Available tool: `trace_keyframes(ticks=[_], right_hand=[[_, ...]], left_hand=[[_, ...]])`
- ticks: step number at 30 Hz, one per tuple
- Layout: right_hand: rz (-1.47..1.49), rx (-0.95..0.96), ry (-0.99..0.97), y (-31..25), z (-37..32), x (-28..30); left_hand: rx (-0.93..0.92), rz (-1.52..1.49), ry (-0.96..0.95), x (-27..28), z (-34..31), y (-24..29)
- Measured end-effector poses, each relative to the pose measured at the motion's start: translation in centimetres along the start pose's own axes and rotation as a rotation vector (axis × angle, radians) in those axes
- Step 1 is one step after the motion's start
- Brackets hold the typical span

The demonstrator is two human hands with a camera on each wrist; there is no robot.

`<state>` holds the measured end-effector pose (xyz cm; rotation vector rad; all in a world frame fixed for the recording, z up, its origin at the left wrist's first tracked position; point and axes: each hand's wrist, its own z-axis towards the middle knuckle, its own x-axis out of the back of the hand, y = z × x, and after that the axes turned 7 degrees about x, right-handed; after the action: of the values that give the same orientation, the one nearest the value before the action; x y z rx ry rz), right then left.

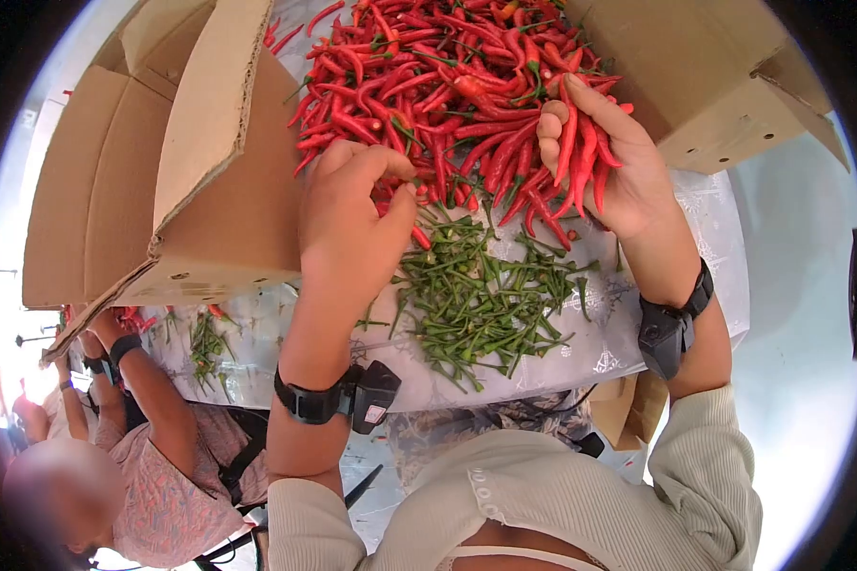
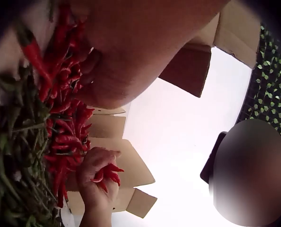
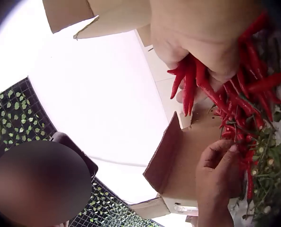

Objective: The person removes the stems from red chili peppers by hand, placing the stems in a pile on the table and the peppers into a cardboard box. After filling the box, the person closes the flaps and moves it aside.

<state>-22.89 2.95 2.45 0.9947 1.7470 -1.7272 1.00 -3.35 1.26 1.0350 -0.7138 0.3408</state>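
Observation:
In the head view, my right hand [image 1: 628,162] holds a bunch of several red chilies [image 1: 586,152], fingers curled round them at the right side of the chili pile [image 1: 448,86]. The right wrist view shows their pointed tips sticking out below the hand. My left hand [image 1: 357,209] is at the pile's left front edge, fingers bent and thumb near the index fingertip. I cannot tell whether a chili or stem is between those fingertips. Just in front of the pile, a heap of green chili stems [image 1: 486,305] lies on the patterned white tablecloth [image 1: 628,328].
An open cardboard box [image 1: 248,209] stands close at the left hand's side, its flaps spread. Another cardboard box [image 1: 705,86] is behind the right hand. At the far left, another person [image 1: 162,457] sits by a smaller group of green stems [image 1: 207,347].

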Motion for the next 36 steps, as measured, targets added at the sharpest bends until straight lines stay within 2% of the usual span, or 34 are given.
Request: trace_keyframes(ticks=[4, 10, 13, 15, 18, 21, 24, 25, 28, 31, 36], right_hand=[[0.024, -0.003, 0.073, 0.0, -0.5, -0.8], [0.005, -0.028, -0.092, 0.1, -0.6, -0.2], [-0.117, -0.015, 0.016, 0.5, -1.1, -1.4], [-0.186, -0.002, -0.019, 0.6, -1.1, -1.5], [-0.331, 0.014, -0.055, 1.0, -1.4, -1.9], [-0.443, 0.021, -0.055, 1.3, -1.7, -2.2], [-0.549, 0.033, 0.014, 1.4, -1.9, -3.0], [-0.584, 0.038, 0.048, 1.5, -2.0, -3.1], [-0.728, 0.072, -0.014, 1.9, -1.4, -2.2], [-0.564, 0.02, -0.068, 1.4, -2.1, -3.1], [-0.512, -0.055, -0.123, 1.2, -1.8, -2.1]], left_hand=[[-0.01, 0.057, -0.033, 0.2, 0.2, 0.1], [-0.034, 0.203, 0.028, -2.0, -0.3, 0.8], [0.017, 0.274, 0.05, -2.4, 0.0, 1.4], [0.093, 0.317, 0.044, -2.6, 0.3, 1.4], [0.067, 0.376, 0.021, -2.5, 0.2, 1.5], [0.059, 0.239, 0.025, -2.5, -0.2, 1.2], [0.039, -0.046, 0.158, -2.2, -0.6, 1.0], [-0.009, -0.083, 0.179, -2.0, -0.8, 1.3], [-0.141, -0.178, 0.183, -1.6, -1.4, 2.6], [-0.249, -0.204, 0.124, -2.0, -1.8, 3.0], [-0.247, -0.208, 0.065, -2.1, -2.0, 2.8]])
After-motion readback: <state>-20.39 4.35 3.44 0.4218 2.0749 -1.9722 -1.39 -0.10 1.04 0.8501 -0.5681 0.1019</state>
